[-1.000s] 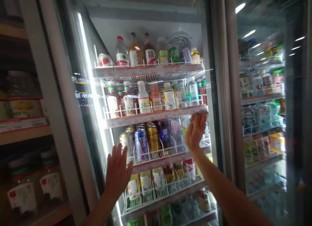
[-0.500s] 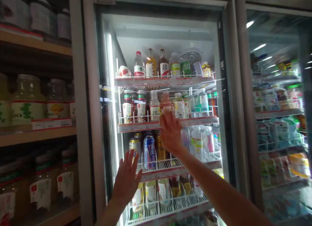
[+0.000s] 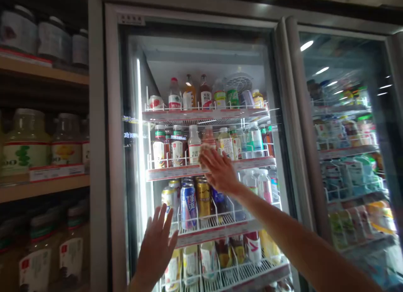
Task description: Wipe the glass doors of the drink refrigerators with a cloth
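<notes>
I face a drinks fridge whose glass door [image 3: 126, 95] sits in a grey frame. My left hand [image 3: 155, 246] lies flat on the lower left of the glass, fingers spread, in front of the cans [image 3: 189, 204] on the third shelf. My right hand [image 3: 219, 170] is stretched out with its fingers open against the middle of the glass, level with the bottles [image 3: 194, 144] on the second shelf. Neither hand holds anything.
A second glass-door fridge [image 3: 346, 157] full of drinks stands directly to the right. Wooden shelves [image 3: 44, 185] on the left carry large jars [image 3: 27, 139] with labels. More bottles fill the fridge's top shelf [image 3: 204, 115] and its lower racks.
The fridge door has swung from ajar to shut in its frame. My right hand slid left across the glass from the door's right edge to its middle. My left hand stayed low.
</notes>
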The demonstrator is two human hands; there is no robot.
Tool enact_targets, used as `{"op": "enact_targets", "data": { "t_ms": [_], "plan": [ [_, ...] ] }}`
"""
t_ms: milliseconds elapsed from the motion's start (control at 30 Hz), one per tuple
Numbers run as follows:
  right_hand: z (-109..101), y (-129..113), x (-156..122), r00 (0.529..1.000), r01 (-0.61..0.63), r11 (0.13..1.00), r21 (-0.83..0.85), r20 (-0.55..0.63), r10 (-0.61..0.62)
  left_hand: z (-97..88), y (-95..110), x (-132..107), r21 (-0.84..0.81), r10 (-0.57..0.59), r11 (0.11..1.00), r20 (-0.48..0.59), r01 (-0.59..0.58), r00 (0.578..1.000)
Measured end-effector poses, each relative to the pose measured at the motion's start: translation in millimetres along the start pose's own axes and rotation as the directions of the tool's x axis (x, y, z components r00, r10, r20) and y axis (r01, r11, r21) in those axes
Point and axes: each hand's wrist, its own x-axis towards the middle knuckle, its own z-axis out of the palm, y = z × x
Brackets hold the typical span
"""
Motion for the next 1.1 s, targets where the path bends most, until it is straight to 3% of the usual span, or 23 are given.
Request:
{"op": "enact_targets", "data": {
  "t_ms": [67,100,167,200,267,300,333,400,467,567,633,767,833,900,967,1000,1033,1067,1100],
  "plan": [
    [-10,28,-1,0.964,-0.236,0.971,-0.029,-0.134,0.231,-1.2,-1,-1,0.004,-0.002,1.0,0.008,0.002,1.0],
    [-14,44,2,0.888,-0.403,0.915,-0.011,-0.248,0.388,-1.4,-1,-2,0.006,0.001,1.0,0.007,-0.001,1.0],
    [-17,61,14,0.778,-0.543,0.839,0.035,-0.354,0.519,-1.4,-1,-6,0.008,0.003,1.0,0.003,-0.003,1.0],
    [-15,58,20,0.781,-0.535,0.844,0.043,-0.355,0.514,-1.7,0,-7,0.004,-0.005,1.0,0.002,0.005,1.0],
    [-6,32,28,0.875,-0.404,0.914,0.03,-0.278,0.396,-3.5,5,-3,-0.03,-0.047,0.998,-0.006,0.046,0.999],
    [0,14,29,0.944,-0.266,0.964,0.022,-0.195,0.265,-5.1,11,4,-0.07,-0.081,0.994,-0.021,0.08,0.996],
    [5,-5,27,0.972,-0.184,0.983,0.021,-0.146,0.185,-6.9,18,16,-0.13,-0.124,0.984,-0.045,0.118,0.991],
    [10,-31,18,0.998,-0.028,0.999,0.029,-0.056,0.03,-9.8,36,53,-0.302,-0.202,0.94,-0.107,0.162,0.974],
    [9,-35,3,0.998,0.069,0.997,0.045,-0.004,-0.069,-9.9,56,102,-0.486,-0.222,0.864,-0.139,0.129,0.965],
    [-4,-6,-21,0.995,0.095,0.993,0.076,0.017,-0.097,-1.8,81,169,-0.615,-0.069,0.787,-0.172,-0.053,0.983],
    [-14,27,-38,0.997,0.07,0.994,0.09,-0.031,-0.067,8.0,97,197,-0.596,-0.059,0.799,-0.197,-0.072,0.979],
    [-22,92,-66,0.969,-0.112,0.994,-0.001,-0.221,0.109,31.1,133,219,-0.406,-0.164,0.913,-0.283,0.037,0.945],
    [-19,112,-72,0.944,-0.226,0.972,-0.071,-0.263,0.2,38.8,141,225,-0.285,-0.06,0.958,-0.323,-0.036,0.945],
    [-16,120,-75,0.947,-0.242,0.963,-0.117,-0.246,0.208,38.4,128,230,-0.191,0.117,0.965,-0.298,-0.18,0.947],
    [-14,121,-75,0.953,-0.226,0.966,-0.129,-0.232,0.193,27.7,88,231,-0.131,0.194,0.964,-0.246,-0.231,0.95],
    [-14,120,-75,0.954,-0.223,0.967,-0.125,-0.233,0.19,19.3,61,230,-0.107,0.158,0.977,-0.231,-0.186,0.96],
    [-14,118,-75,0.954,-0.222,0.968,-0.117,-0.233,0.19,10.3,33,229,-0.079,0.019,0.996,-0.265,-0.041,0.964],
    [-15,116,-74,0.953,-0.224,0.969,-0.107,-0.231,0.194,1.9,9,228,-0.068,-0.156,0.988,-0.32,0.142,0.934],
    [-15,115,-74,0.953,-0.227,0.969,-0.098,-0.228,0.2,-4.4,-9,228,-0.078,-0.319,0.946,-0.373,0.314,0.871]
  ]
}}
